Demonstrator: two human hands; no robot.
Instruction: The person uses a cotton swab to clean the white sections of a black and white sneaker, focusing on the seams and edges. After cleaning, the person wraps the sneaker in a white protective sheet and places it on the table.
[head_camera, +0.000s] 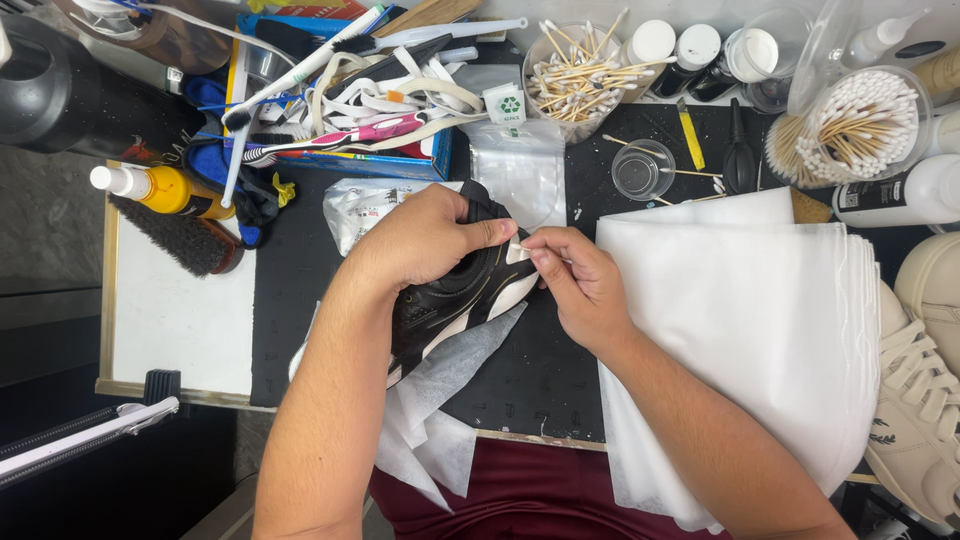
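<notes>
Left hand (425, 240) curled closed around a black and white shoe (465, 300), right hand (580, 285) pinching a cotton swab (522, 246) against it.

Left hand (425, 240) grips a black and white shoe (460, 295) on the desk (530, 380), right hand (580, 285) pinching a cotton swab (522, 247) against its edge. White sheets (760, 320) stacked right beside it, swab tubs (855, 125) up top, brush (180, 235) and yellow bottle (160, 188) off left.
</notes>
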